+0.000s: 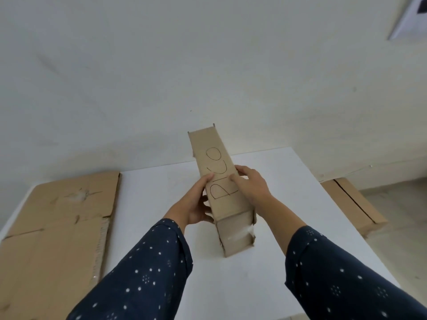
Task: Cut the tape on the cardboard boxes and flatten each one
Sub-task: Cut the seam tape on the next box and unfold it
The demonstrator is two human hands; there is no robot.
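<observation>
A long, narrow cardboard box (219,181) with "PICO" handwritten on its top face is held above the white table (277,239), its near end flap hanging down with a scrap of clear tape on it. My left hand (196,204) grips the box's left side, thumb on top and fingers curled underneath. On the right edge, my right hand (250,183) holds it with fingers curled over the top face. The far end of the box points away toward the wall, flaps open.
A large flattened cardboard sheet (57,227) covers the left part of the table. Another cardboard box (353,204) lies on the floor to the right of the table. A white wall stands close behind.
</observation>
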